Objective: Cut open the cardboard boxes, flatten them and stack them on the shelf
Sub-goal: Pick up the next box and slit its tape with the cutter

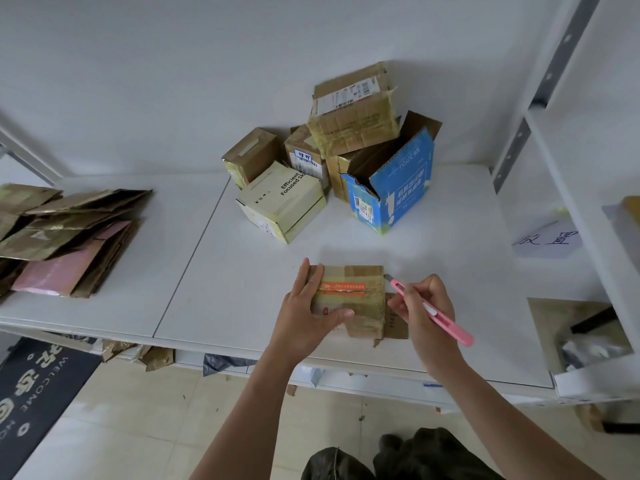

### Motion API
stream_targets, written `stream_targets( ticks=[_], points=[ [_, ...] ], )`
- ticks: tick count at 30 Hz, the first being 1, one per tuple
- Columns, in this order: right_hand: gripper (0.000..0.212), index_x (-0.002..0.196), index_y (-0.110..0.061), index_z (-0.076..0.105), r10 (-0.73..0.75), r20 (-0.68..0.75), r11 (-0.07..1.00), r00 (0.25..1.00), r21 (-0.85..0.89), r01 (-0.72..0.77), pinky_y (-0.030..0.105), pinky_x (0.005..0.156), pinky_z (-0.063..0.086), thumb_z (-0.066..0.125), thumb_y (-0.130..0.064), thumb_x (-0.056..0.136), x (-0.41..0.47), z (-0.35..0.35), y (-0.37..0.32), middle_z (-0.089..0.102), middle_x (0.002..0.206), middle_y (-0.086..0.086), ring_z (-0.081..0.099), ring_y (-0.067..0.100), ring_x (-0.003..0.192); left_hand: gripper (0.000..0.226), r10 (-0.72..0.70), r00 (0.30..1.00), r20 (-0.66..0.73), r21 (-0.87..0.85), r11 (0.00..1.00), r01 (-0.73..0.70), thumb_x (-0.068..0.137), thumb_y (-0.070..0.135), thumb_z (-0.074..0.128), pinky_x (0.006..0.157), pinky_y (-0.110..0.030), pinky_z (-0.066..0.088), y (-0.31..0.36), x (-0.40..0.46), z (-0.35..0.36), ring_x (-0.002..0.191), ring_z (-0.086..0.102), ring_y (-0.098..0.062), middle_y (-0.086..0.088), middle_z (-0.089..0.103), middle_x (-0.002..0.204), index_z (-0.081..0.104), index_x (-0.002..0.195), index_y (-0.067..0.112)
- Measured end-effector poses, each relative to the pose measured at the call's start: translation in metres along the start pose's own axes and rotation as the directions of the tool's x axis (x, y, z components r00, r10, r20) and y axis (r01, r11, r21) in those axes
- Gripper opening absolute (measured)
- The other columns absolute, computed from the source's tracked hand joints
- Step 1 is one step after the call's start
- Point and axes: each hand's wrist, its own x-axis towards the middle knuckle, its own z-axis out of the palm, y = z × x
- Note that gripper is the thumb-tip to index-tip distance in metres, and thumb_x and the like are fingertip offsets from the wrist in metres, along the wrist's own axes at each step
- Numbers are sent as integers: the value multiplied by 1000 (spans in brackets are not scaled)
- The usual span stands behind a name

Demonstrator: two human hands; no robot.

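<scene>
A small taped cardboard box (360, 299) with an orange label strip lies on the white shelf (242, 271) near its front edge. My left hand (304, 317) grips the box's left side, fingers over the top and thumb across the front. My right hand (424, 306) holds a pink utility knife (436, 313) like a pen. Its blade tip sits at the box's upper right corner. A pile of whole boxes (332, 168) stands behind. Flattened boxes (65, 237) are stacked at the left.
An open blue box (394, 192) leans at the right of the pile. A shelf upright (540, 84) and a side shelf with a paper label (547, 240) stand at the right. Scraps and a dark welcome mat (38, 386) lie on the floor below.
</scene>
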Motion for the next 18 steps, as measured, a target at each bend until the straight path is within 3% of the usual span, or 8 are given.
stream_targets(
  ticks=[3,7,12,18],
  points=[
    [22,79,-11,45,-44,29,992,999,-114,47,59,75,56,59,-12,97,1,-4,1,66,68,8,67,28,73,98,-4,1000,-2,23,1000,4,80,55,71,114,-43,38,1,0,2,143,26,-13,26,-4,161,16,157,29],
    [20,75,-28,47,-63,64,986,996,-152,72,57,69,57,59,-38,88,-9,-11,1,65,67,4,67,23,69,97,-14,1000,0,46,999,14,82,54,70,114,-42,37,2,-1,2,144,25,-11,27,-5,160,15,157,29],
    [14,78,-31,48,-100,127,968,987,-218,126,45,69,60,52,-29,92,-18,-20,6,68,71,0,70,16,74,97,-16,1000,9,46,999,15,83,52,71,114,-37,38,3,-2,1,143,24,-6,29,-4,159,14,157,28],
    [15,79,-38,47,-91,216,960,972,-242,143,55,74,59,50,-37,93,-37,-31,10,68,73,4,72,20,78,96,-26,1000,14,55,998,26,82,53,71,114,-38,38,6,-2,-1,142,26,-7,29,-3,159,16,157,28]
  ],
)
